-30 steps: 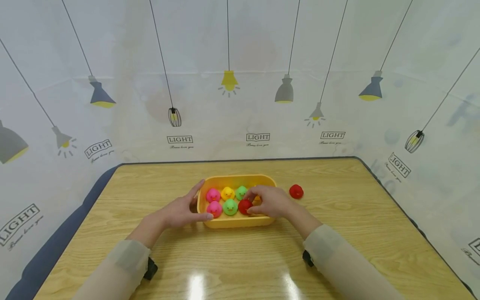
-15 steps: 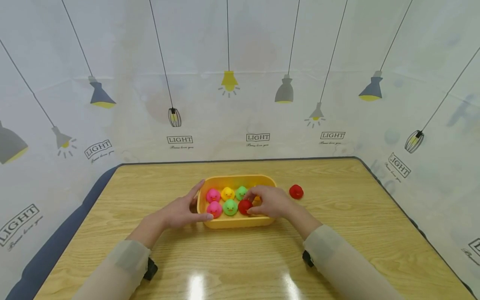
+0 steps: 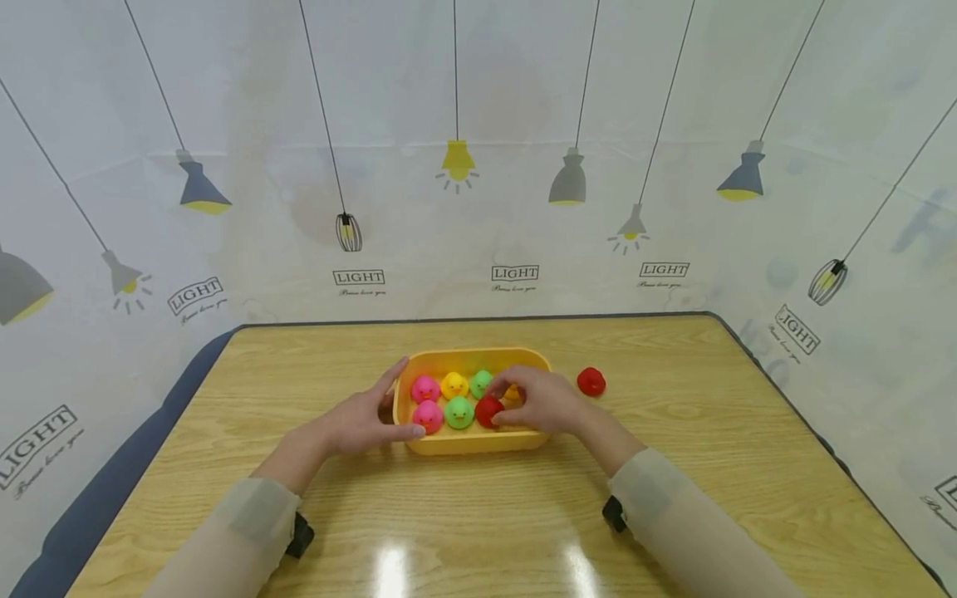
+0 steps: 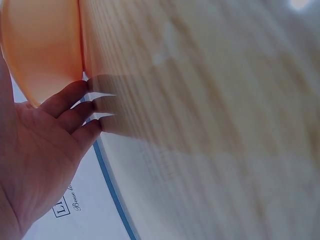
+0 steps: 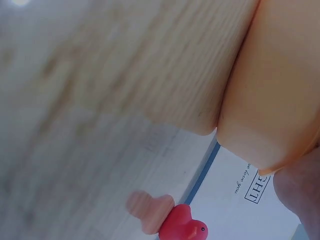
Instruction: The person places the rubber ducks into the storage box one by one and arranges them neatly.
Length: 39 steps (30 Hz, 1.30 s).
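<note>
A yellow-orange plastic tray (image 3: 478, 443) stands mid-table with several rubber ducks inside. My right hand (image 3: 544, 402) reaches in over its right end and pinches a red rubber duck (image 3: 488, 411) between thumb and fingers in the front row. Left of that duck are a green duck (image 3: 458, 413) and a pink duck (image 3: 427, 416). Behind them sit another pink duck (image 3: 425, 389), a yellow duck (image 3: 453, 385) and a green duck (image 3: 480, 383). A yellow duck (image 3: 512, 393) is mostly hidden by my right hand. My left hand (image 3: 360, 422) spreads around the tray's left end, thumb at the near rim.
Another red duck (image 3: 591, 382) lies on the wooden table (image 3: 478, 515) to the right of the tray; the right wrist view shows a red duck (image 5: 182, 225) there too. A lamp-printed white sheet (image 3: 419, 100) hangs behind and beside the table.
</note>
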Available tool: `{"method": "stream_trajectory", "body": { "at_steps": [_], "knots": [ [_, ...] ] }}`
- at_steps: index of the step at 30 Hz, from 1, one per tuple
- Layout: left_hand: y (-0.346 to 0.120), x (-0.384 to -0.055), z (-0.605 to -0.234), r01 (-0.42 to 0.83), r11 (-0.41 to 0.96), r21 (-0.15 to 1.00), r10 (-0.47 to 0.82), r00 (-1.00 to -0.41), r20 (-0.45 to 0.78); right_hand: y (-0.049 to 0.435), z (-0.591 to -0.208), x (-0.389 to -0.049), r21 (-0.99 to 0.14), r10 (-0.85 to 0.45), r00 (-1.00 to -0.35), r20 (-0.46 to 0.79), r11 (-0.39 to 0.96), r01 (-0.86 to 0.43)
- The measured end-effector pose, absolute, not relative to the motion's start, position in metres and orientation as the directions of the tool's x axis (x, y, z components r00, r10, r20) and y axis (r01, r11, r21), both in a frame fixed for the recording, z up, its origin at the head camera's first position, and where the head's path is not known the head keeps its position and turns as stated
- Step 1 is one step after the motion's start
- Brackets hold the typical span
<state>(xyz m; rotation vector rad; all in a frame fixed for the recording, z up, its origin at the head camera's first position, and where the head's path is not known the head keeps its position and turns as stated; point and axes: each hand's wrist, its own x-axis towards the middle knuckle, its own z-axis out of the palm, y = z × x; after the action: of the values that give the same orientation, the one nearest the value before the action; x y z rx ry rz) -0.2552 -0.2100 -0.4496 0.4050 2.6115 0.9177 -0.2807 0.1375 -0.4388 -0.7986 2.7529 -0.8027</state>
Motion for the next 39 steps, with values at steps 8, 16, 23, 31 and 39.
{"method": "stream_trajectory", "body": {
  "at_steps": [8, 16, 23, 31, 39],
  "knots": [
    [-0.211, -0.255, -0.449, 0.161, 0.755, 0.635, 0.376, -0.901, -0.218, 0.155, -0.435, -0.281, -0.715, -0.529, -0.832, 0.166, 0.517, -0.471],
    [-0.209, -0.256, -0.449, 0.156, 0.761, 0.630, 0.372, -0.900, -0.226, 0.205, -0.429, -0.273, -0.684, -0.443, -0.877, 0.186, 0.583, -0.439],
    [-0.210, -0.257, -0.449, 0.142, 0.760, 0.634, 0.364, -0.901, -0.235, 0.252, -0.434, -0.269, -0.669, -0.416, -0.897, 0.147, 0.626, -0.400],
    [-0.211, -0.256, -0.450, 0.136, 0.758, 0.638, 0.363, -0.900, -0.239, 0.294, -0.435, -0.262, -0.696, -0.412, -0.904, 0.115, 0.616, -0.369],
    [-0.210, -0.255, -0.448, 0.131, 0.757, 0.640, 0.360, -0.901, -0.242, 0.327, -0.437, -0.260, -0.708, -0.395, -0.916, 0.070, 0.627, -0.325]
  ]
}}
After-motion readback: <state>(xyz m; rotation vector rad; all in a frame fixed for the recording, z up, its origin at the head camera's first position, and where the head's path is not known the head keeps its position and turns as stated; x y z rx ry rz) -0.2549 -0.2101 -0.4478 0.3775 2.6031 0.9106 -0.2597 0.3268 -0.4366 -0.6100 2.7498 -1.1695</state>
